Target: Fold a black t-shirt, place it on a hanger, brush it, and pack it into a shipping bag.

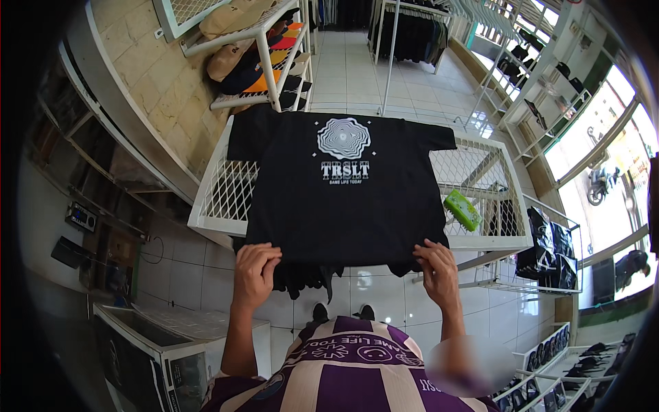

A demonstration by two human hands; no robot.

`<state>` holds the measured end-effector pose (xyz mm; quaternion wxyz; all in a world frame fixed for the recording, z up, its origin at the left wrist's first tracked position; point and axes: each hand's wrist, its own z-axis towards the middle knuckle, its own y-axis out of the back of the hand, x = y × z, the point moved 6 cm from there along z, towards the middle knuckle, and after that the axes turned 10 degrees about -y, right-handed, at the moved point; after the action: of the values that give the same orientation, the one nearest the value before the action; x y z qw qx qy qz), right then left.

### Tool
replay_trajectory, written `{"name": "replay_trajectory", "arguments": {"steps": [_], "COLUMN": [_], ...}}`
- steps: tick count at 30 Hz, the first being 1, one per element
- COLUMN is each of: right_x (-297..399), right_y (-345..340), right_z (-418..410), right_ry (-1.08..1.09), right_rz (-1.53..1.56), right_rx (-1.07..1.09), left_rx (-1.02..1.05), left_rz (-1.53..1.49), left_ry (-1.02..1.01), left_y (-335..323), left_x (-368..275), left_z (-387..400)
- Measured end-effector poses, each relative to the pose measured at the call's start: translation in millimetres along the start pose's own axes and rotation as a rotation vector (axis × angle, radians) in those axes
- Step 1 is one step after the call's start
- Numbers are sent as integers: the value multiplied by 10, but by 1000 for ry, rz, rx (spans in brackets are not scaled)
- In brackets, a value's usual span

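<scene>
A black T-shirt (345, 216) with a white printed graphic and lettering lies spread over a white metal mesh table (489, 243), its sleeves towards the far side. My left hand (256, 270) grips the near left corner of its hem, thumb and fingers closed on the cloth. At the near right corner, my right hand (436, 268) pinches the hem in the same way. The hem between them hangs over the table's near edge. A green brush-like block (463, 210) rests on the mesh just right of the shirt.
Beyond the table on the left, a white rack (262, 31) holds caps. Dark garments (412, 38) hang on a rail at the back. Packaged goods (548, 250) hang from a stand at right. A glass display case (180, 355) stands near left. Dark cloth (304, 280) hangs below the table edge.
</scene>
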<state>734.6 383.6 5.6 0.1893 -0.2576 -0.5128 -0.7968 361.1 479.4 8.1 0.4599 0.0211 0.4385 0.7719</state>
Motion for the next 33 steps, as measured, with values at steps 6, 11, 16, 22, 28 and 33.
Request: {"name": "replay_trajectory", "arguments": {"steps": [6, 11, 16, 22, 28, 33], "right_x": [111, 286, 315, 150, 125, 128], "right_y": [177, 135, -247, -617, -641, -655], "right_z": [-324, 19, 848, 1064, 1080, 1097], "right_ry": [-152, -89, 107, 7, 28, 24], "right_rz": [-2, 122, -77, -216, -254, -333], "right_rx": [191, 88, -176, -272, -245, -294], "left_rx": [310, 220, 32, -74, -94, 43], "left_rz": [-88, -187, -12, 249, 239, 228], "left_ry": [210, 250, 26, 96, 57, -1], "left_y": [213, 179, -401, -815, -872, -970], "left_x": [-217, -252, -42, 205, 204, 296], "left_z": [-277, 34, 820, 943, 913, 927]}}
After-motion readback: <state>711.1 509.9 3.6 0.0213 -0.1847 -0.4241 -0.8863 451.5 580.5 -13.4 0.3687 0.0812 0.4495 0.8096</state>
